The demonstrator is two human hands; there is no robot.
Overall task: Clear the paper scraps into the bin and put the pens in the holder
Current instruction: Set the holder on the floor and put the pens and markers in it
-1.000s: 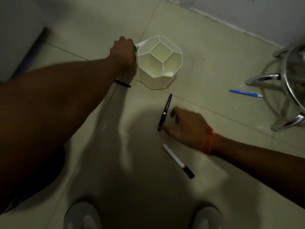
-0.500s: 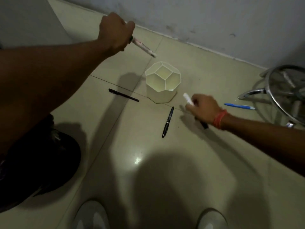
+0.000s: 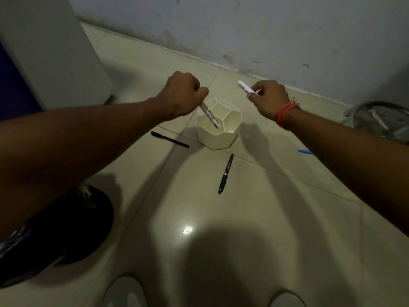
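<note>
Pale glossy tiles make up the floor, crossed by thin grout lines and marked by one bright glare spot; a stained grey wall runs along the far edge, a light cabinet stands at the far left, and chrome stool legs show at the right edge. A black bin bag sits on the floor at the near left, partly under the left forearm. The white holder, a faceted cup split into compartments, stands upright on the tiles near the wall. The left hand is closed in a fist around a white marker, whose long axis slants down and to the right, its lower end inside the holder's near-left compartment. The right hand, with a red thread at the wrist, pinches a second marker between fingers and thumb above and to the right of the holder; its visible end points up and left, towards the wall. A black pen lies flat just left of the holder, running left to right with a slight downward slope. A fountain pen lies in front of the holder, nearly lengthwise towards the camera, tilted a little to the left at its near end. A blue pen lies well to the right, mostly hidden by the right forearm. Two pale shoes show at the bottom edge.
</note>
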